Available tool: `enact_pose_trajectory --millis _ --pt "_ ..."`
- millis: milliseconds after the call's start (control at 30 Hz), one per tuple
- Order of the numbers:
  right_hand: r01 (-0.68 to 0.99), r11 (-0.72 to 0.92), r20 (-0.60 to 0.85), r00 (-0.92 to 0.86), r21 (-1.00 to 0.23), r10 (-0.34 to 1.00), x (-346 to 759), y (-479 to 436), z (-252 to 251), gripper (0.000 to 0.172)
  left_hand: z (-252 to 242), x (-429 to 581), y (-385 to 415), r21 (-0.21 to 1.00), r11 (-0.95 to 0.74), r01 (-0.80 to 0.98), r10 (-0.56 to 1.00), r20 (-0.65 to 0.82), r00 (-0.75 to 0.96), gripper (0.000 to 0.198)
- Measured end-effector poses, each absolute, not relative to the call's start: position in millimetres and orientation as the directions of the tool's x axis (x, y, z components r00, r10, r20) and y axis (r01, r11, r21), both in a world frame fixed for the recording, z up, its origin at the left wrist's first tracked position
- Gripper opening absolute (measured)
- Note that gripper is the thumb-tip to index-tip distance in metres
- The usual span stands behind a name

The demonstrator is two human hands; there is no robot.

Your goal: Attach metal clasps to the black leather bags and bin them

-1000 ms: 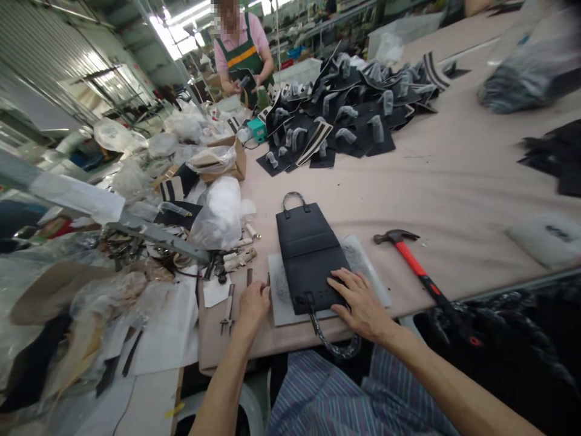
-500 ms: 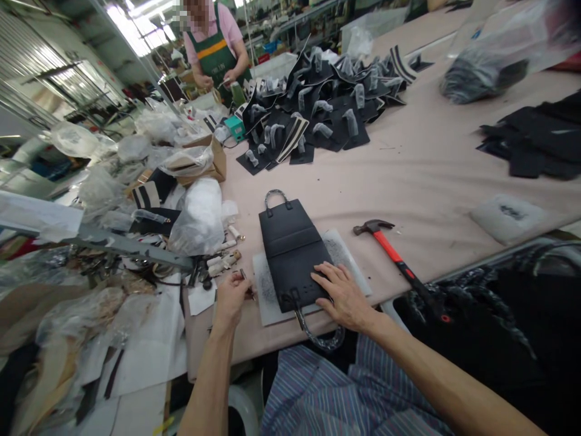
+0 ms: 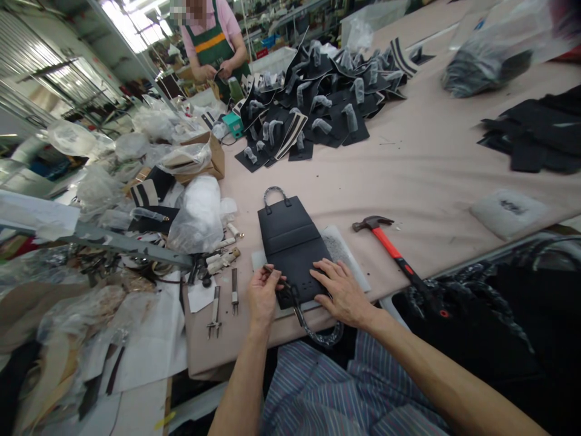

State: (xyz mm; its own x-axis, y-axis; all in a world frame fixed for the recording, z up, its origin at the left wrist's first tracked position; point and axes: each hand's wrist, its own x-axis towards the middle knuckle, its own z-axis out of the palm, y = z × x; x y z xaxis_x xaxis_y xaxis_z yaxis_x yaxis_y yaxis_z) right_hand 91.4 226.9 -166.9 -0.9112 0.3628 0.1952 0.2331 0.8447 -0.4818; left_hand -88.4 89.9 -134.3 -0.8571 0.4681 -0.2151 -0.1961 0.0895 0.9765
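A black leather bag panel [image 3: 290, 233] with plastic-wrapped handles at both ends lies flat in front of me, partly over a pale board [image 3: 345, 249]. My left hand [image 3: 264, 297] is closed round a slim metal punch [image 3: 276, 274], held above the panel's near left corner by the near handle [image 3: 313, 330]. Fingers spread, my right hand [image 3: 339, 290] rests flat on the panel's near right part, beside a few small holes. Two pronged punches, one longer [image 3: 215, 312] and one shorter [image 3: 235, 290], lie left of my left hand.
A red-handled claw hammer [image 3: 394, 254] lies to the right. Further back is a heap of black bag panels [image 3: 327, 103], with a person in a green apron [image 3: 215, 48] beyond. Plastic bags [image 3: 200, 212] crowd the left; black pieces [image 3: 535, 130] lie far right.
My left hand has lifted from the table beside the board and moved right, bringing a punch over the panel. Two punches now show where it was. The right hand stays on the panel.
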Motion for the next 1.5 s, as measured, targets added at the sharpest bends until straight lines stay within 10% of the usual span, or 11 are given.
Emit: enact_pose_trajectory --millis 233,633,900,1300,1500 --pt "0.231 0.849 0.198 -0.912 -0.474 0.359 91 227 -170 0.054 -150 -153 50 0.894 0.445 0.05 0.398 -0.147 -0.906 0.029" --pt "0.255 0.862 0.162 -0.921 -0.438 0.355 89 225 -171 0.054 -155 -140 50 0.977 0.135 -0.162 0.355 -0.201 -0.913 0.039" --pt "0.264 0.859 0.124 -0.929 -0.439 0.349 86 226 -169 0.055 -162 -160 38 0.954 0.292 -0.073 0.305 -0.165 -0.938 0.038" --pt "0.216 0.879 0.218 -0.918 -0.425 0.331 88 227 -184 0.053 -153 -206 2 0.661 0.72 0.211 0.277 0.005 -0.961 0.012" --pt "0.187 0.88 0.276 -0.903 -0.437 0.329 87 228 -191 0.052 -147 -216 5 0.518 0.832 0.199 0.318 -0.152 -0.936 0.016"
